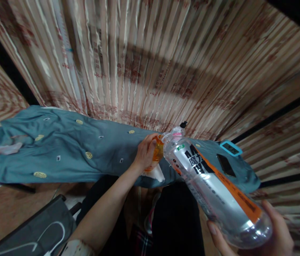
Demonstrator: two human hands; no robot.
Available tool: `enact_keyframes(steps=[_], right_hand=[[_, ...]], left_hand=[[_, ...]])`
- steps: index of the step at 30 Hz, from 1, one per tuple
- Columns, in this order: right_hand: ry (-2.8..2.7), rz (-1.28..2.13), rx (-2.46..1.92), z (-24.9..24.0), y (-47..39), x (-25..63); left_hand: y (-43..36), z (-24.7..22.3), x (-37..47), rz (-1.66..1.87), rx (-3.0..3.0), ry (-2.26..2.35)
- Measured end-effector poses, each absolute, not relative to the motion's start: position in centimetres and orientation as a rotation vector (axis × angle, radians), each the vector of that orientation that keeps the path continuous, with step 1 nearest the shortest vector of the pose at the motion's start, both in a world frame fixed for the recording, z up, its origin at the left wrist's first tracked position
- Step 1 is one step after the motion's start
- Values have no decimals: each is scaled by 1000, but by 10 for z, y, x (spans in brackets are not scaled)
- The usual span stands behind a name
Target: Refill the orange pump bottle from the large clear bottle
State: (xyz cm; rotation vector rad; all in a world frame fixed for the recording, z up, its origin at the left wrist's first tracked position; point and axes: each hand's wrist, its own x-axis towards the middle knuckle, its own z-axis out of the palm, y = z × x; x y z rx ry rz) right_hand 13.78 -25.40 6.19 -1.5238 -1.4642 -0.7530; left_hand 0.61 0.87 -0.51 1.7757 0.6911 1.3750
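Observation:
My right hand (274, 231) is wrapped round the base of a large clear bottle (219, 192) with a silver and orange label. The bottle is tilted, its neck pointing up and left. Around a small orange container (158, 149) my left hand (146, 153) is closed, and the mouth of the bottle is beside the container's rim. Just behind the bottle's neck is a clear bottle with a black top (183, 125). A white tissue (154, 173) lies under my left hand. Whether liquid is flowing cannot be made out.
A green patterned cloth (70, 149) covers the narrow table. On its right are a blue-framed device (230, 148) and a dark phone (226, 165); a pale crumpled item (8, 148) lies far left. Striped curtains (139, 64) hang behind. A white cable (63, 231) crosses a grey surface at lower left.

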Motion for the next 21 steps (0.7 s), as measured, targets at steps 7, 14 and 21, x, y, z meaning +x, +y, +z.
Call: enact_keyframes(steps=[7, 14, 21], right_hand=[[-1445, -722, -1525, 60, -253, 136], [-1521, -735, -1542, 61, -256, 143], [-1458, -736, -1513, 60, -252, 137]], left_hand=[[9, -4, 6, 1378, 1783, 698], [9, -5, 7, 1396, 1789, 696], [9, -4, 6, 1396, 1779, 685]])
